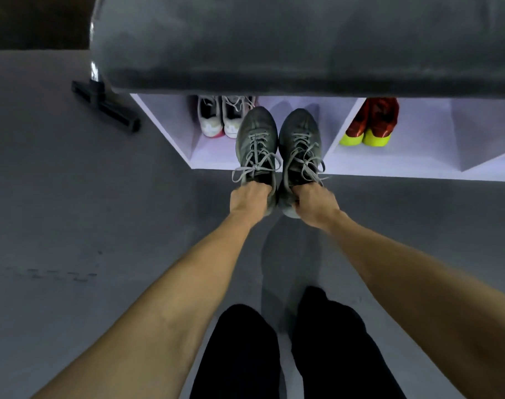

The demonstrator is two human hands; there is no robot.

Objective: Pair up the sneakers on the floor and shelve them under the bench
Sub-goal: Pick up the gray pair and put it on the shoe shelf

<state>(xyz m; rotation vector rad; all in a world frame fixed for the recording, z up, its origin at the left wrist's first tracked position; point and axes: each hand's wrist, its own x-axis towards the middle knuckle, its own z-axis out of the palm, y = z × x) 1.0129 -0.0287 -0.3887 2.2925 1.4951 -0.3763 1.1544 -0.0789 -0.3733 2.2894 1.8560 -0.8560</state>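
Note:
Two grey sneakers are held side by side, toes pointing at the white shelf (205, 156) under the grey cushioned bench (274, 47). My left hand (247, 198) grips the heel of the left grey sneaker (255, 136). My right hand (314, 205) grips the heel of the right grey sneaker (300, 136). Both shoes hang over the front edge of the left compartment, beside a white pair (221, 118) standing at its back. A red pair with yellow-green soles (370, 123) stands in the neighbouring compartment to the right.
A black bar-shaped stand foot (104, 106) lies on the grey floor (72, 211) left of the bench. My legs in black trousers (274, 355) show at the bottom. A further shelf compartment (481, 139) opens at the far right.

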